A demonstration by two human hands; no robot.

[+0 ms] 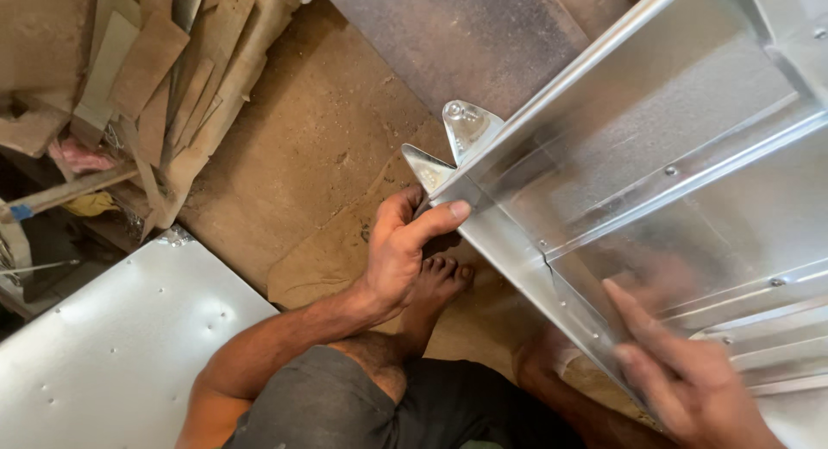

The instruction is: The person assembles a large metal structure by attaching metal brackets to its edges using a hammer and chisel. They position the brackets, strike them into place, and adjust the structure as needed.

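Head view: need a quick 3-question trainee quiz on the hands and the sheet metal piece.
1. True or false: the left hand grips the corner of the shiny folded galvanised sheet-metal assembly.
2. Where does the right hand rest? A) flat on the assembly's inner face B) on the pile of brown cardboard scraps C) on the flat dimpled metal sheet
3. Fill in: a bare ____ shows on the brown floor below the left hand.

Key: 1 true; 2 A; 3 foot.
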